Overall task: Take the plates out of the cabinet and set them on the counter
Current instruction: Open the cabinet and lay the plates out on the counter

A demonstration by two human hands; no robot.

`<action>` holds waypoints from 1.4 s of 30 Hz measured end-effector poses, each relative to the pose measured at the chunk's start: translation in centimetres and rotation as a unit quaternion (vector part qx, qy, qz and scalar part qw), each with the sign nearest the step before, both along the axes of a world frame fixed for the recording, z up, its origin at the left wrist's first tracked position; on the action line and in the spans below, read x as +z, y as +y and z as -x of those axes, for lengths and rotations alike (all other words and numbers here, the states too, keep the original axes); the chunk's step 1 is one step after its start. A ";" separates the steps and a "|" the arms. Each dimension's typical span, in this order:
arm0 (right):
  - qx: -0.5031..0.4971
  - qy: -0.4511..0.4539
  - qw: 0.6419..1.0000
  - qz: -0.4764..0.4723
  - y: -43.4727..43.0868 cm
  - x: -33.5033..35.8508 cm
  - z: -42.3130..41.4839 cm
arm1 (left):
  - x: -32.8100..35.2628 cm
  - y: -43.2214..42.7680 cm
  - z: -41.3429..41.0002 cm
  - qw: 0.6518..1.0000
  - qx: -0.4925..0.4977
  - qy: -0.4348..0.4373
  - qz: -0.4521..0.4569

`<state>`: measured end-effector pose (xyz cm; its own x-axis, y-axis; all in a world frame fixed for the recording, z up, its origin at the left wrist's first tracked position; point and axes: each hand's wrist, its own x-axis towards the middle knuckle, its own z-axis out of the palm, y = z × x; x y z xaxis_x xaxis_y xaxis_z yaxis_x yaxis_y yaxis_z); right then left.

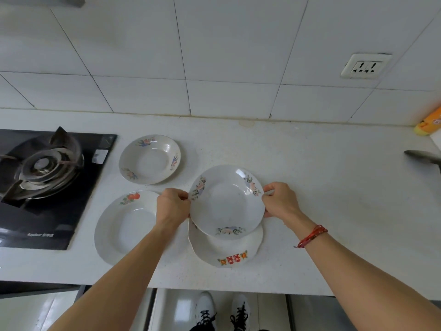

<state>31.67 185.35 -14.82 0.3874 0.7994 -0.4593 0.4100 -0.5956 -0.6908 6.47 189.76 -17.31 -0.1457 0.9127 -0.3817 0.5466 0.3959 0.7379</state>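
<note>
Black gas stove [47, 168] at left; wall socket [366, 66] and orange container [429, 121] at right.

You've got a bright, even, cool-white picture; shadows on the desk [334, 199] are faint and soft. Small glare spots on the held plate [226, 201]. Wide-angle bends the wall tiles [143, 56] toward the edges; the orange object [429, 123] at far right is smeared soft.

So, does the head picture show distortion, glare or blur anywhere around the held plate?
Head view: wide-angle bends the white wall tiles and white speckled counter edge; small glare on the held white flower-printed ceramic plate; grey metal utensil at right edge looks smeared.
</note>
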 end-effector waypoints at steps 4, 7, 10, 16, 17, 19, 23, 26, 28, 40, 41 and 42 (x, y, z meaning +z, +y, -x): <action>-0.005 0.002 1.000 -0.025 2.7 1.8 -0.4 | 1.1 3.0 -0.7 1.000 -0.004 0.006 -0.016; 0.004 0.004 0.999 -0.037 4.3 2.8 -0.4 | 1.5 4.7 -1.1 1.000 -0.006 0.004 -0.017; 0.014 -0.003 0.999 -0.036 5.6 3.3 -0.4 | 1.5 6.1 -1.3 1.000 -0.009 0.011 -0.021; 0.007 0.003 1.000 -0.026 8.3 2.6 -0.9 | 1.0 9.1 -1.8 0.999 -0.017 0.031 -0.023; 0.007 0.004 1.000 -0.024 8.8 2.3 -1.0 | 0.8 9.6 -1.9 0.999 -0.018 0.035 -0.021; 0.004 0.009 1.000 -0.019 9.7 1.6 -1.1 | 0.1 10.7 -2.1 0.999 -0.017 0.042 -0.019; 0.009 0.010 1.000 -0.008 11.6 0.2 -1.3 | -1.4 12.6 -2.7 0.998 -0.023 0.059 -0.021; 0.009 0.007 1.000 0.000 13.0 -0.9 -1.6 | -2.4 13.8 -3.1 0.997 -0.026 0.070 -0.023; 0.013 0.006 1.000 0.005 13.7 -1.6 -1.7 | -2.8 14.3 -3.3 0.996 -0.029 0.077 -0.026; 0.015 0.028 0.999 0.025 15.6 -4.4 -2.3 | -4.4 15.5 -4.0 0.989 -0.050 0.127 -0.055; 0.014 0.031 0.999 0.026 15.6 -4.4 -2.3 | -4.4 15.5 -4.1 0.989 -0.050 0.131 -0.056; 0.014 0.033 0.999 0.027 15.6 -4.5 -2.4 | -4.5 15.5 -4.1 0.988 -0.052 0.134 -0.057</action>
<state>34.07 200.95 -19.30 0.3331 0.7824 -0.5262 0.3821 -0.6222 -0.6833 10.56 205.29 -21.83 -0.1303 0.9629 -0.2364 0.7619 0.2498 0.5976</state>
